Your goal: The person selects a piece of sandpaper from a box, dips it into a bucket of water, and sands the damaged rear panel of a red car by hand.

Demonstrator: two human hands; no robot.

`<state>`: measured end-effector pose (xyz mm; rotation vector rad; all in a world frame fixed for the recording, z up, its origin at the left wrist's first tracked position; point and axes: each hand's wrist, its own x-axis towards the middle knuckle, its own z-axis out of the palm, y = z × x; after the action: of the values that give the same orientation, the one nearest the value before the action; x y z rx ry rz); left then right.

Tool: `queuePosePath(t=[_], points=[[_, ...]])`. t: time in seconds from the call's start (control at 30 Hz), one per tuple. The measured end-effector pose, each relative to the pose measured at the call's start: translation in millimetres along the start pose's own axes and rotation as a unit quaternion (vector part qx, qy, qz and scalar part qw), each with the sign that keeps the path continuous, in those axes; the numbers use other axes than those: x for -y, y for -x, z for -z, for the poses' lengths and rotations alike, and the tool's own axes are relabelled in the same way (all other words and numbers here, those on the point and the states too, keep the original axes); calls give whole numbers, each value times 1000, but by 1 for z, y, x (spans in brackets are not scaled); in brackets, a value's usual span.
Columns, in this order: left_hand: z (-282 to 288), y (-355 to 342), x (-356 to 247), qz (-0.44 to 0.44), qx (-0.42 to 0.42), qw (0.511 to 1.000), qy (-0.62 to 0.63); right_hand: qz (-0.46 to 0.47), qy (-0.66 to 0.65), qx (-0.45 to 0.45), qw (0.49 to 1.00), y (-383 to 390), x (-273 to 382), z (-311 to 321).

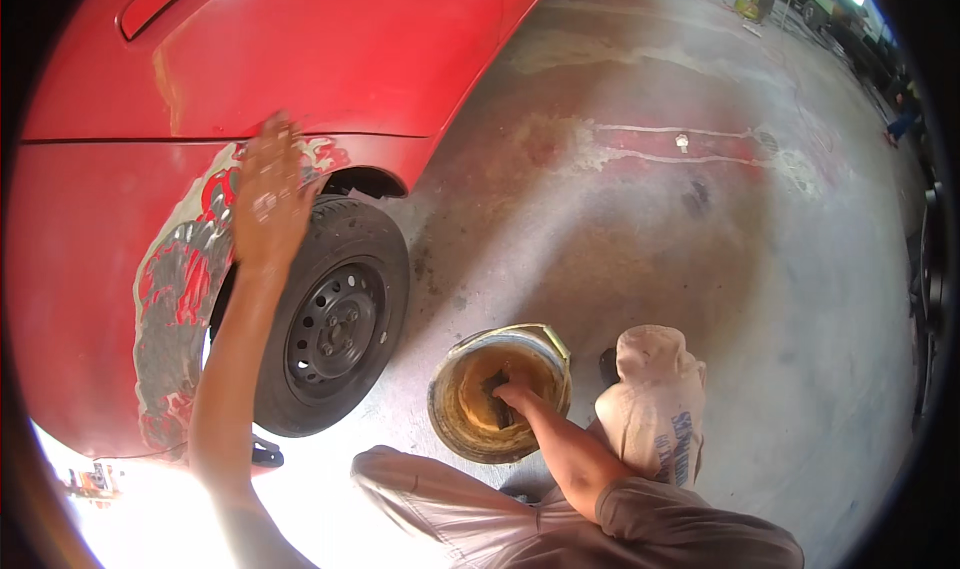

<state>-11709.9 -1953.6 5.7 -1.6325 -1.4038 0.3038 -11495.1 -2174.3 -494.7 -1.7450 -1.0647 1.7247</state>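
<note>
My left hand (270, 204) lies flat, fingers stretched, over the upper edge of the wheel arch on a red car (350, 49). Beneath and around it the car's panel (175, 279) is sanded through to grey and bare-metal patches with ragged red remnants. Down in a grimy bucket (447, 431) of brownish water, my right hand (512, 394) pinches a dark flat piece (494, 384). The piece's exact kind cannot be made out, and its lower part is in the murky water.
A black wheel (330, 329) with a steel rim stands beside my left forearm. Right of the bucket is a pale printed sack (655, 399), close to my knee. The concrete floor (620, 239) has stains and a whitish outlined strip. Another person's leg (897, 129) shows at the far right.
</note>
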Motion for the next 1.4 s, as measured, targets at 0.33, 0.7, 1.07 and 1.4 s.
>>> queuePosePath(t=[0.33, 0.7, 1.07, 1.4], points=[[-133, -71, -139, -152, 9, 982, -114, -60, 22, 62, 996, 11, 33, 0], [-155, 34, -221, -127, 225, 877, 405, -67, 106, -79, 989, -17, 7, -3], [-77, 308, -313, -188, 483, 705, 484, -17, 277, -29, 960, -1, 44, 20], [-82, 354, -333, -212, 479, 607, 598, 90, 403, 166, 895, 35, 259, 22]])
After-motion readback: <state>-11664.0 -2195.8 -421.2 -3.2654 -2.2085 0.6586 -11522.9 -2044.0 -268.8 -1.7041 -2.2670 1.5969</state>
